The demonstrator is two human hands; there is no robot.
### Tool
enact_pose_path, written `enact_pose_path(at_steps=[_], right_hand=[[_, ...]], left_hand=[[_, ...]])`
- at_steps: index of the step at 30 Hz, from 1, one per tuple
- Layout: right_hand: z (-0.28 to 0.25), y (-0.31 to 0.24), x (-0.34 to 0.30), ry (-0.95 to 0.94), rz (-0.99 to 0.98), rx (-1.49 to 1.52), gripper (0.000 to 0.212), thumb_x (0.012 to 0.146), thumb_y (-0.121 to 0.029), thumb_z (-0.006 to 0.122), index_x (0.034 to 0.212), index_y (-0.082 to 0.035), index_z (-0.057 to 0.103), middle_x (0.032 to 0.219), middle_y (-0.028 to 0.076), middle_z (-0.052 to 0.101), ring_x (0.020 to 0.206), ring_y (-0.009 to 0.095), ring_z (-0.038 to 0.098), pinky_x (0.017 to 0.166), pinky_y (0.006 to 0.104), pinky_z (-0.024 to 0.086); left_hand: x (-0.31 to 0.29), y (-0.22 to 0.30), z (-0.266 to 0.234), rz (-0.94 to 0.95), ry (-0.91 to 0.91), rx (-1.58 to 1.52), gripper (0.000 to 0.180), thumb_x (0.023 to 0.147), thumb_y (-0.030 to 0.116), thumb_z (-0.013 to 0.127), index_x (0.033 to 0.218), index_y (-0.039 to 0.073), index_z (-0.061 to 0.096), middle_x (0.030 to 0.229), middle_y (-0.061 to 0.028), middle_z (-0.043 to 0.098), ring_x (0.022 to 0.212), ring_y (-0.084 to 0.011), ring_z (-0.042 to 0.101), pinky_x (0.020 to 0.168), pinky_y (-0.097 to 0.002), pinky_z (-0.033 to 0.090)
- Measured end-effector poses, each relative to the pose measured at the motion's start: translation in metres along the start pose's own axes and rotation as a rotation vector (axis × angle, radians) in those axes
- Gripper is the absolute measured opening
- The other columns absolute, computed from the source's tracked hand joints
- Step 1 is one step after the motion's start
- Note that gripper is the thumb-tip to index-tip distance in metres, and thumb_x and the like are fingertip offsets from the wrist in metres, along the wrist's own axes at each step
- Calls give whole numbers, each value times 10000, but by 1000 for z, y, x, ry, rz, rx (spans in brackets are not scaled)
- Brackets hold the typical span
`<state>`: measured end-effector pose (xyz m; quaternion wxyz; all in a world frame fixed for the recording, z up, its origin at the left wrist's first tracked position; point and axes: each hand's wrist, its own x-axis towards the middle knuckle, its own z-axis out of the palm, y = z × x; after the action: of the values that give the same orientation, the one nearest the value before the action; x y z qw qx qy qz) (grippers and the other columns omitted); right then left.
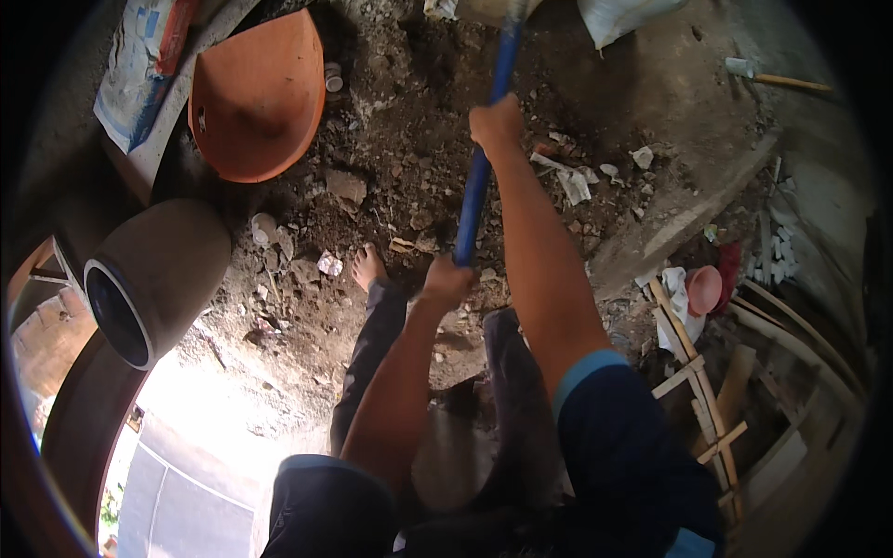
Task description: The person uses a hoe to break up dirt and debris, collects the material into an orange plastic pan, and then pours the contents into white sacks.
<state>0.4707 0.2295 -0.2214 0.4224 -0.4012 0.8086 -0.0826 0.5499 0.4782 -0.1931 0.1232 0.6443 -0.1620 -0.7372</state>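
A long blue pole [473, 209], the handle of a tool, slants from between my legs up to the top edge of the view. My right hand [499, 121] is wrapped round it higher up, with that arm stretched forward. Lower down, near its close end, my left hand [447, 282] grips the same pole. The tool's head cannot be made out at the top edge. Under and around the pole lies loose dark soil [400, 139] mixed with stones and rubble. My bare foot [366, 266] stands on this soil just left of my left hand.
An orange curved tub [260, 102] and a grey cylindrical vessel [172, 270] lie at left. A hammer-like tool [777, 81] rests at far right. White sacks [625, 19] are at the top. A wooden frame [707, 400] and a pink bowl [703, 289] sit at right.
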Motion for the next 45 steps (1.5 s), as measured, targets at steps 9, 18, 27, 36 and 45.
enact_pose_path(at_steps=[9, 18, 27, 36, 45], right_hand=[[27, 70, -118, -228, 142, -114, 413, 831, -79, 625, 1183, 65, 463, 1041, 255, 599, 923, 360, 646, 761, 482, 537], [-1, 230, -305, -373, 333, -62, 382, 768, -55, 605, 1115, 62, 494, 899, 260, 633, 832, 431, 645, 712, 479, 507], [-89, 198, -180, -48, 264, 185, 465, 784, -27, 617, 1208, 50, 442, 859, 179, 612, 694, 242, 641, 551, 370, 503], [-112, 141, 33, 105, 245, 227, 534, 835, -81, 635, 1262, 135, 398, 1008, 289, 631, 812, 343, 694, 701, 407, 575], [12, 172, -181, -16, 307, 128, 336, 800, -20, 595, 1108, 84, 511, 920, 263, 634, 820, 374, 666, 678, 463, 535]], left_hand=[[-124, -96, 20, -203, 18, -222, 119, 726, 96, 635, 733, -11, 581, 559, -71, 555, 418, -174, 538, 390, -320, 429], [-292, -330, 109, -184, 235, 212, 213, 710, 174, 729, 813, 34, 605, 626, -51, 585, 558, -161, 591, 497, -352, 453], [-175, -145, 134, -182, 0, 337, 295, 701, 262, 714, 790, -4, 622, 652, -120, 614, 605, -237, 613, 573, -410, 493], [-21, 36, 103, -120, -111, 461, 288, 703, 159, 684, 904, -23, 587, 665, -99, 612, 547, -213, 624, 479, -348, 501], [-211, -72, 31, -387, 52, 543, 198, 706, 153, 660, 818, -5, 616, 655, -141, 633, 587, -225, 653, 544, -377, 514]])
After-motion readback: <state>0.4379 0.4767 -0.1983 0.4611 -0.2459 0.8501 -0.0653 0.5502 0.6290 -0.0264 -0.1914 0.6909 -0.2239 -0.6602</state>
